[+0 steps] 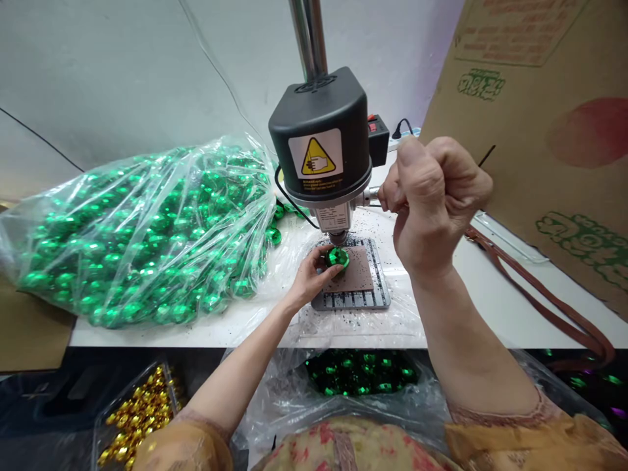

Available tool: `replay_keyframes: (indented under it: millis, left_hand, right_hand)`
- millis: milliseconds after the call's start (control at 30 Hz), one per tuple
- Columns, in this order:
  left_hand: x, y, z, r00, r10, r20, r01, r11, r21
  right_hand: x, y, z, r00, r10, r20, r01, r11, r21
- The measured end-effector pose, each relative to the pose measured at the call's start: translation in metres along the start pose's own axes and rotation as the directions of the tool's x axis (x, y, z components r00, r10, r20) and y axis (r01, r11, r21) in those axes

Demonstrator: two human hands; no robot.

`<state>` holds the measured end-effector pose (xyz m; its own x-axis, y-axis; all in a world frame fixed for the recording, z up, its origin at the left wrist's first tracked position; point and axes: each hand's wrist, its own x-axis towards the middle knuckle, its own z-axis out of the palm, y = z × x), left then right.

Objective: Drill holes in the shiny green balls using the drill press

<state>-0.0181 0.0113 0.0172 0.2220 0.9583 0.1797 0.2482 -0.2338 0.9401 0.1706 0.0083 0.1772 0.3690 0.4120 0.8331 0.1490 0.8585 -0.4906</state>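
Note:
My left hand (313, 276) pinches a shiny green faceted ball (338, 259) between thumb and fingers. The ball rests on a brown board (362, 275) under the chuck (337, 238) of a black bench drill press (318, 140). Whether a bit touches the ball, I cannot tell. Closed in a fist, my right hand (436, 196) grips the feed handle (373, 195) at the press's right side; most of that handle is hidden by the fingers. Below the board is the slotted metal base (350, 301), strewn with dark chips.
A big clear bag of green balls (161, 242) lies to the left. A cardboard box (549, 131) and a brown strap (540, 297) are at right. Below the table edge are an open bag of green balls (360, 373) and a bin of gold balls (140, 412).

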Motion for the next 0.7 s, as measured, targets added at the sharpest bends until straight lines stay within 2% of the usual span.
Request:
replay_keyframes:
  millis: [167,400,567,700]
  left_hand:
    - [-0.005,0.001,0.007,0.999,0.032,-0.029,-0.029,0.996,0.081]
    - [-0.011,0.007,0.018,0.99,0.127,-0.063,-0.112,0.972,0.206]
    - [-0.01,0.001,0.027,0.991,0.104,-0.086,-0.088,0.981,0.172]
    - [-0.01,-0.001,0.027,0.992,0.1,-0.078,-0.088,0.984,0.152]
  right_hand:
    - [0.0,-0.003,0.0,1.0,-0.004,0.011,0.005,1.0,-0.017]
    - [0.012,-0.012,0.009,0.996,0.048,-0.072,-0.03,0.973,0.228]
    - [0.017,-0.013,0.009,0.995,0.097,-0.03,-0.092,0.986,0.142]
    - [0.008,-0.012,0.004,0.997,0.048,-0.055,-0.038,0.983,0.179]
